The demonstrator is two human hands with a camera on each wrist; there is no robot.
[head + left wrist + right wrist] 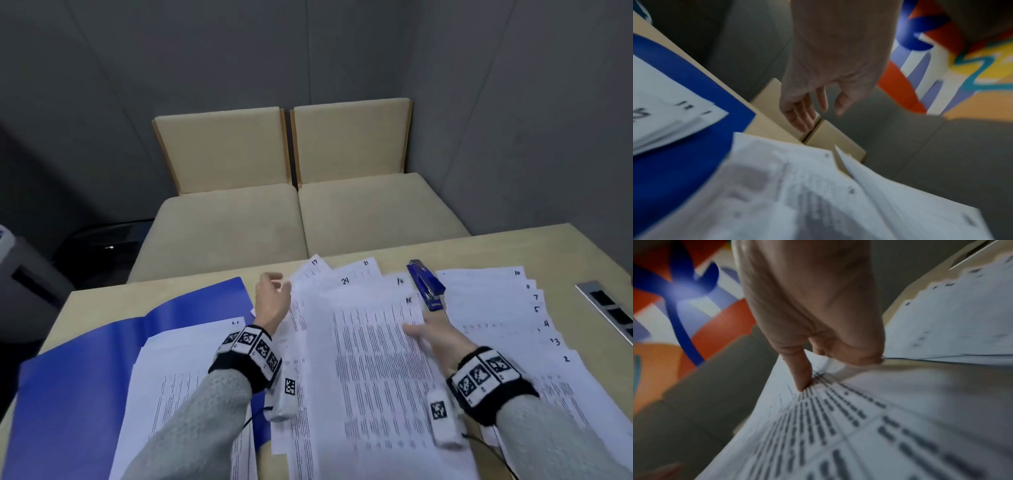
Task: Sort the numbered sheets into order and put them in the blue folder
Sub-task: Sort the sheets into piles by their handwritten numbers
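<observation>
counter [496,250]: pale wood — spans the lower frame
blue folder [85,370]: open, lower left, sheets inside
numbered sheets [370,359]: fanned across centre and right
stapler [426,285]: blue — right of centre, among the sheets

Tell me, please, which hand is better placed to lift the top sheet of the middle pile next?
Probably the right hand. Its fingers already touch the top sheet near its right edge, thumb on the print. The left hand hangs open above the pile's far left corner, holding nothing, beside the folder.

Numbered sheets [359,342] fan across the table [513,246] between an open blue folder [85,377] and a stapler [426,286].
</observation>
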